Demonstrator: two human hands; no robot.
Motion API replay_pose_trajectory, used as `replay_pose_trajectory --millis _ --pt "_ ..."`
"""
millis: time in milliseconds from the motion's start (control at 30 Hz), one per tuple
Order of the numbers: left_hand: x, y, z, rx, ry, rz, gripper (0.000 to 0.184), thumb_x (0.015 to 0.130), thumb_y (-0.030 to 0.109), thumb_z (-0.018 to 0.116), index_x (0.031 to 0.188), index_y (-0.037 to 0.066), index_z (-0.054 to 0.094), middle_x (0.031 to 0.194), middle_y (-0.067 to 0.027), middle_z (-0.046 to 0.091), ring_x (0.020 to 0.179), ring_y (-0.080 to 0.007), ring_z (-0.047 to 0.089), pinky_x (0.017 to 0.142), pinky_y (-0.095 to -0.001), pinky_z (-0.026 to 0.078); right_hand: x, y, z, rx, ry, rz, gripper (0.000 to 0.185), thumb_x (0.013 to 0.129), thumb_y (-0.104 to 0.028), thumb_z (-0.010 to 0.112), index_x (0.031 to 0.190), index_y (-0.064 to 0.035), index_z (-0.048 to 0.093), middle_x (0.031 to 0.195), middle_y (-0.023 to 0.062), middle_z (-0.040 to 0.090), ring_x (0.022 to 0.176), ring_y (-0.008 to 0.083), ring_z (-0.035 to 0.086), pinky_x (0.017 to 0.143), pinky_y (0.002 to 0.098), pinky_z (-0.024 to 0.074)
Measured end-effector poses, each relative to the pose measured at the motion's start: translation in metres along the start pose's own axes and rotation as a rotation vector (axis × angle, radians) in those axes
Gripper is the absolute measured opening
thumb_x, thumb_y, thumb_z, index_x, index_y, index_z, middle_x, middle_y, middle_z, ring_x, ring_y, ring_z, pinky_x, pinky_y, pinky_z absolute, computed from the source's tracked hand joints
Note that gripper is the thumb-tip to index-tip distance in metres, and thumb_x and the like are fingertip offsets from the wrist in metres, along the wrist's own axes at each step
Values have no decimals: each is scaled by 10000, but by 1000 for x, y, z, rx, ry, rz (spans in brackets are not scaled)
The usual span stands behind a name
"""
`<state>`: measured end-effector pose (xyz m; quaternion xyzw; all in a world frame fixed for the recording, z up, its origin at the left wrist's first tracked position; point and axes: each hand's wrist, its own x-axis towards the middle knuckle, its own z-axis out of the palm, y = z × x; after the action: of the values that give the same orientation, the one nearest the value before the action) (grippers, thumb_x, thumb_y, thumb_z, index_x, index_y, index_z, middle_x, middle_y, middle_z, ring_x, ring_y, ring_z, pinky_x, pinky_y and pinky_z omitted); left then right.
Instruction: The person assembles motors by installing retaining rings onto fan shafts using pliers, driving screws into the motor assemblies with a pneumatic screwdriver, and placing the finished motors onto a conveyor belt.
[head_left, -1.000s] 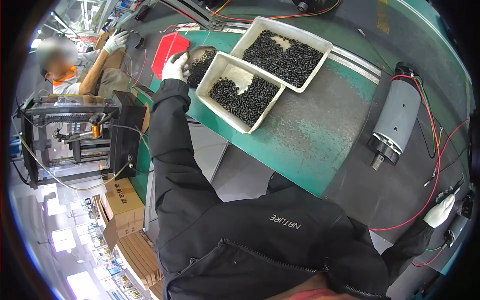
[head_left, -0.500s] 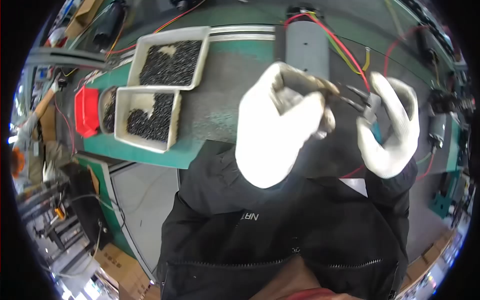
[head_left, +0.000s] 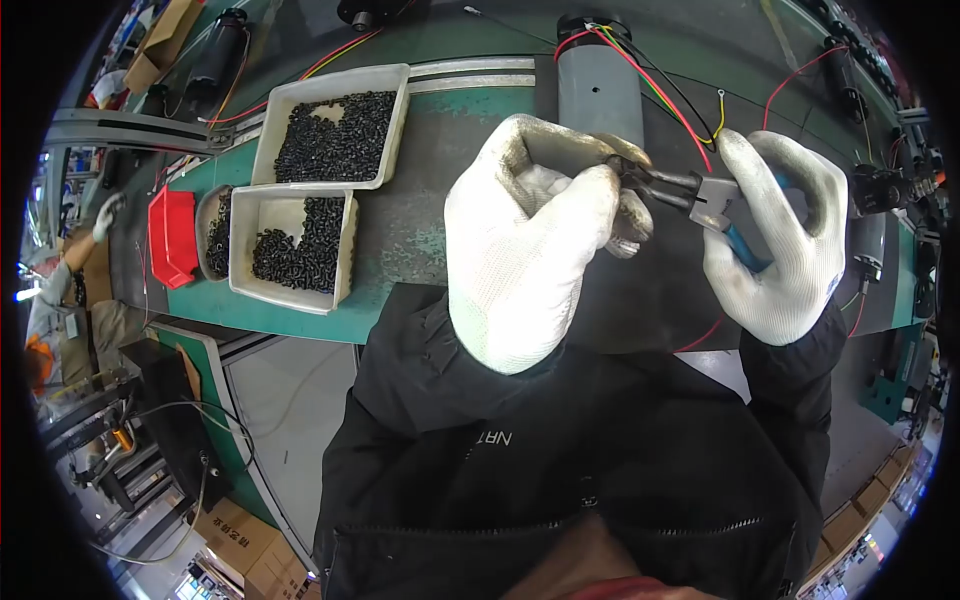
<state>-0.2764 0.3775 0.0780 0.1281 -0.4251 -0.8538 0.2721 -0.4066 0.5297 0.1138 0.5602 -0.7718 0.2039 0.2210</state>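
My left hand [head_left: 530, 230], in a white glove with dirty fingertips, is closed in a pinch. Between its thumb and forefinger sits a small dark part [head_left: 622, 166], mostly hidden by the fingers. My right hand [head_left: 785, 240], also gloved in white, is wrapped round a pair of pliers [head_left: 714, 195] with blue handles. The long, thin jaws point left and their tips reach the dark part at my left fingertips. Behind my hands a grey cylindrical motor [head_left: 600, 95] lies on the bench, with red, yellow and black wires trailing from its black end.
Two white trays [head_left: 398, 130] [head_left: 345, 255] of small black parts stand at the left, beside a round bowl [head_left: 208, 262] of them and a red bin [head_left: 172, 240]. More motors [head_left: 868, 250] lie at the right. Another person's gloved hand [head_left: 108, 215] shows far left.
My left hand has shifted slightly left and the pliers' jaws have moved left with it, their tips now at the pinched part. The view has steadied.
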Motion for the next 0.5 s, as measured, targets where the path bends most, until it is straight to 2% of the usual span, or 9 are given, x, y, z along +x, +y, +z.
replay_pose_trajectory --millis 333,500 --pt "1 0 6 59 44 -9 143 896 12 562 1015 -4 484 1031 -234 626 672 -206 647 574 -292 518 1 3 -6 52 -1 -6 618 537 -77 678 1152 -132 692 1061 108 612 956 265 561 838 351 486" --pt "2 -2 13 11 47 37 155 895 15 569 1021 -14 485 1033 -233 630 718 -210 666 598 -294 533 -2 6 4 10 2 17 624 543 -57 671 1161 -141 686 1065 110 610 958 268 563 835 352 485"
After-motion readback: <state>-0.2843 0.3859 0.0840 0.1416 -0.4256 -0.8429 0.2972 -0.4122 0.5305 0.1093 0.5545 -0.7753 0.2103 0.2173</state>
